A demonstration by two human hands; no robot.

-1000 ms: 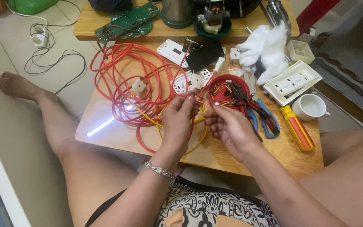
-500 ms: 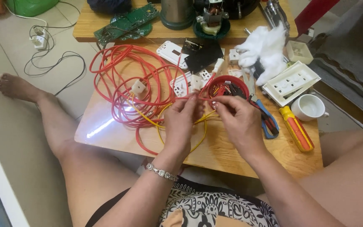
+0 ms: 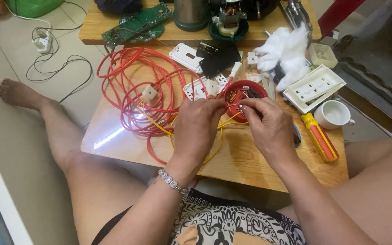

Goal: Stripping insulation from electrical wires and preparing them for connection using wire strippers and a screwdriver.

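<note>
Over a low wooden table (image 3: 259, 159), my left hand (image 3: 199, 127) and my right hand (image 3: 268, 127) meet with their fingertips pinched together. Between them they hold thin yellow wire (image 3: 223, 129) right beside a round red dish (image 3: 245, 96) that holds small parts. The yellow wire loops down under my left hand. A big tangle of red cable (image 3: 137, 95) with a small white connector block (image 3: 149, 93) lies to the left of my left hand. A bracelet sits on my left wrist.
A yellow and orange screwdriver (image 3: 319, 136), a white cup (image 3: 334, 114) and a white socket plate (image 3: 314, 88) lie to the right. White cotton (image 3: 283, 56), a black cover (image 3: 218, 59) and a white switch plate (image 3: 186, 56) sit behind. A green circuit board (image 3: 137, 25) rests on the farther table.
My right hand has moved up and left from the table's near side to meet my left hand beside the red dish. Both hands now pinch the yellow wire closer together.
</note>
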